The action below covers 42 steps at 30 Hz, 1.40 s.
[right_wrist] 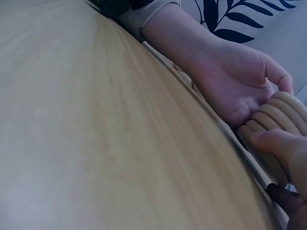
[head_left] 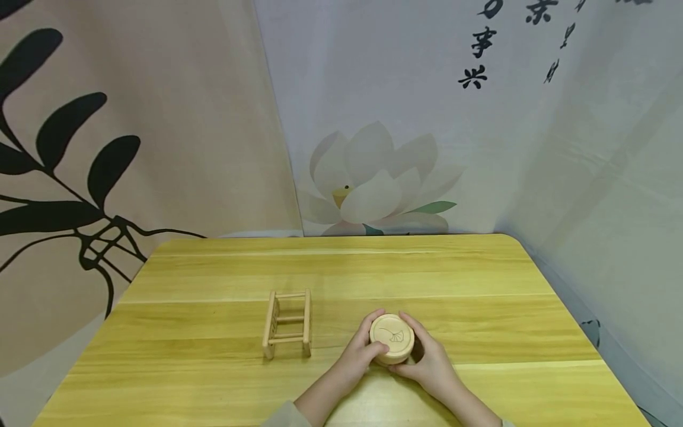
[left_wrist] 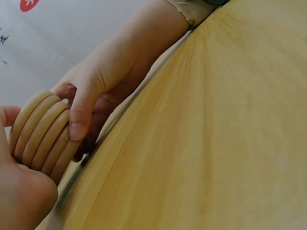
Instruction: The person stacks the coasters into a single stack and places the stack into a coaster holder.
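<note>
A stack of several round wooden coasters (head_left: 393,333) is held between both hands over the table, right of its middle. The top one bears an engraved ginkgo leaf. My left hand (head_left: 352,357) grips the stack from the left, its thumb lying over the top coaster's near edge. From the right, my right hand (head_left: 430,363) has its fingers and thumb curled round the side. In the left wrist view the stacked coasters (left_wrist: 41,132) show their rounded edges, with the right thumb pressed across them. The right wrist view shows the same stack (right_wrist: 283,115) tilted between the two hands.
Left of the hands, a small wooden rack (head_left: 290,319) with two side frames and crossbars stands on the wooden table (head_left: 213,379). Behind the table hang cloth backdrops (head_left: 203,130) printed with dark leaves, a lotus and characters.
</note>
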Tool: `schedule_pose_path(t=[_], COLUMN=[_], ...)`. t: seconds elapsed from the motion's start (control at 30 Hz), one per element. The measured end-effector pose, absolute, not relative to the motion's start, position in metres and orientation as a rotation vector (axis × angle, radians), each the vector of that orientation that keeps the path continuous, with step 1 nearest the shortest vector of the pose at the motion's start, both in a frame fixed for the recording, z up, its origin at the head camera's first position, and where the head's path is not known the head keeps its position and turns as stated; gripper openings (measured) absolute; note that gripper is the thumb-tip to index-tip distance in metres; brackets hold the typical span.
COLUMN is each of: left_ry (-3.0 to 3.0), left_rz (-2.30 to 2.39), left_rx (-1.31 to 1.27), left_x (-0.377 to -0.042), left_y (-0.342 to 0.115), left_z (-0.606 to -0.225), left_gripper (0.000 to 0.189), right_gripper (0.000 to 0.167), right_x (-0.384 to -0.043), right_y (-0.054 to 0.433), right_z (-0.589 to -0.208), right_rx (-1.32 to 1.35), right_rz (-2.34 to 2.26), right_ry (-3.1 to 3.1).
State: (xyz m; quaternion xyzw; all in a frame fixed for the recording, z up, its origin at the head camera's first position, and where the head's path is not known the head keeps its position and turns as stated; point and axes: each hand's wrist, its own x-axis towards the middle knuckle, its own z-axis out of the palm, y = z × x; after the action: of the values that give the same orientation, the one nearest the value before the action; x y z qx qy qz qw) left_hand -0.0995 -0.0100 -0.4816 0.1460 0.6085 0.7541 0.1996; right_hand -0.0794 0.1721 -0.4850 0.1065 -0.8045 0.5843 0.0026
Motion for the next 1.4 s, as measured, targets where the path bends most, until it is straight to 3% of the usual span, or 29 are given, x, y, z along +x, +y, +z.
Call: schedule_pose_path(t=[0.77,1.03,1.4], left_ry=[1.568,1.588,1.529], left_rz=[2.210,2.226,2.269], left_rx=[0.373,0.323,0.286], left_x=[-0.0983,-0.0983,-0.0975], left_y=[-0.0099,-0.0113,-0.0099], left_z=[-0.4788,-0.4759,-0.4746], left_gripper=[0.073,0.082,0.081], right_gripper=[0.105,0.102,0.099], right_x=[-0.0796,-0.0807,-0.0822], right_y=[0.1748,0.1740,0.1715], right_z=[-0.4870,-0.4833,-0.4844], right_rx=[0.353,0.392,0.508], right_rz=[1.971,2.128,2.024], right_ry=[-2.479,-2.415,-2.350])
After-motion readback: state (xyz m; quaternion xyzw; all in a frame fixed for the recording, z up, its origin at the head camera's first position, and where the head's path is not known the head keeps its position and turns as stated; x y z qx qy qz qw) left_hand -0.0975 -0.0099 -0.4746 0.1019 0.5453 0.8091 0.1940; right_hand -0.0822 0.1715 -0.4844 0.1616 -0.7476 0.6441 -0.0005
